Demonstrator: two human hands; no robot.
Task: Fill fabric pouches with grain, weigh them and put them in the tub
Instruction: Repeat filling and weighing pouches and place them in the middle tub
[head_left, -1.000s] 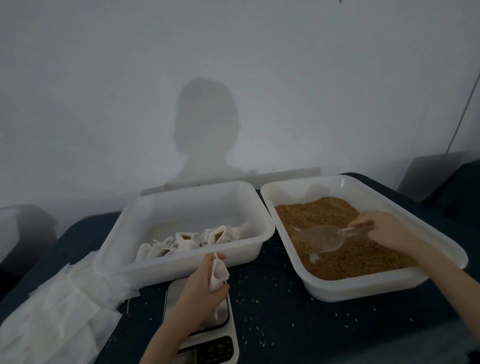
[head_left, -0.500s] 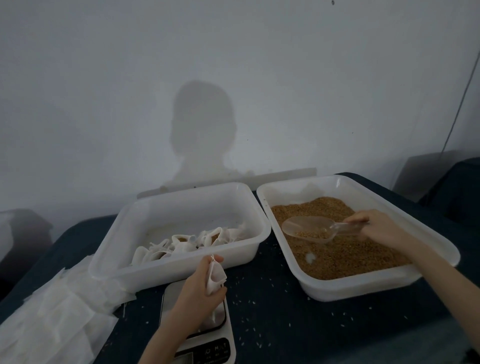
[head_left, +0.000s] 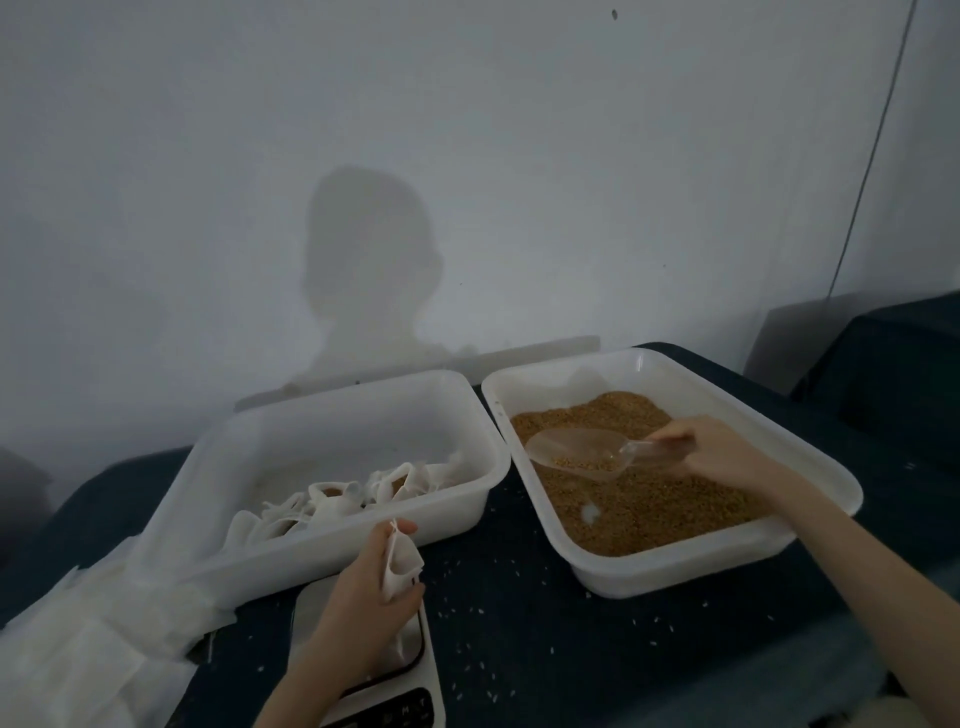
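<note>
My left hand (head_left: 358, 597) holds a small white fabric pouch (head_left: 401, 564) upright over the white kitchen scale (head_left: 410, 670). My right hand (head_left: 717, 454) grips the handle of a clear plastic scoop (head_left: 576, 449) that carries some brown grain and hovers over the grain (head_left: 639, 504) in the right white tub (head_left: 800, 467). The left white tub (head_left: 467, 499) holds several filled pouches (head_left: 337, 501) along its near side.
A heap of empty white pouches (head_left: 88, 644) lies at the left front of the dark table (head_left: 545, 639). Loose grains are scattered on the table between scale and grain tub. A grey wall stands right behind both tubs; a dark block (head_left: 893, 374) sits at far right.
My right hand has lifted the scoop out of the grain, now partly loaded and level above it. My left hand with the pouch has stayed over the scale.
</note>
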